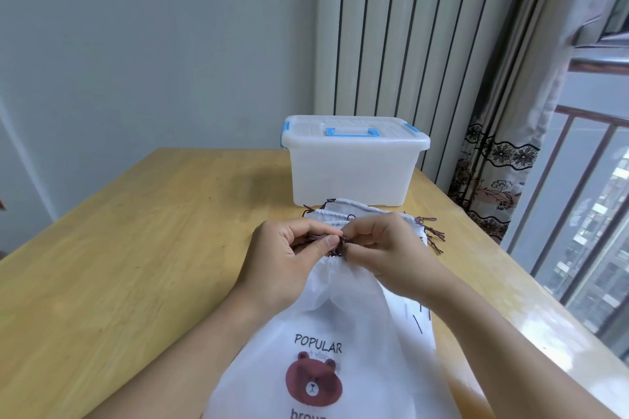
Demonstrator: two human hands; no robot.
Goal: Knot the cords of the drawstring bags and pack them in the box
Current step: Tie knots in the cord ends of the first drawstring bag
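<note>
Both hands pinch the dark brown cord (340, 245) at the gathered mouth of the white bear-printed drawstring bag (340, 333): left hand (289, 258) and right hand (384, 248) flank it, bag's length running toward the person.

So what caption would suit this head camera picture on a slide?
Both hands pinch the dark cord of a bear-print drawstring bag, the lidded box waiting behind.

two bare forearms enter from the lower edge. left hand (287, 253) and right hand (381, 245): no gloves, rings or watch visible. no sleeves in view. nails short and unpainted, thumbnail of the left hand plainly seen.
</note>
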